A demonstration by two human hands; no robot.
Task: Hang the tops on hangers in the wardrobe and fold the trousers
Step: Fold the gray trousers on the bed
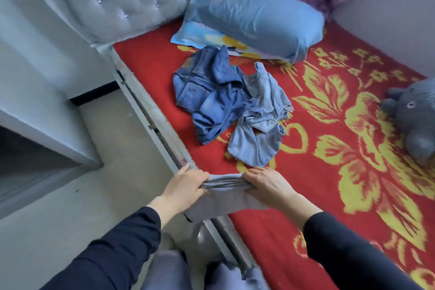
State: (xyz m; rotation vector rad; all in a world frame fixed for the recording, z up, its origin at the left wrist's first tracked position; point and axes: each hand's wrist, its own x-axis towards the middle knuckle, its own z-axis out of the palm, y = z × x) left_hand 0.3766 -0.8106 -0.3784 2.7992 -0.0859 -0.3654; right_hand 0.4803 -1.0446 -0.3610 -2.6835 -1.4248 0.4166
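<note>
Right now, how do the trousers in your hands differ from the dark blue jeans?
The pale grey trousers are folded flat; the dark blue jeans lie crumpled. The pale grey trousers sit at the bed edge, held by left hand and right hand; the dark blue jeans lie untouched near the pillow.

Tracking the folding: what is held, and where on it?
Left hand and right hand grip the pale folded garment at opposite ends of its far edge.

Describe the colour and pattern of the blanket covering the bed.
The blanket is red with large yellow flowers and leaves; the head view, the only one, shows it clearly.
</note>
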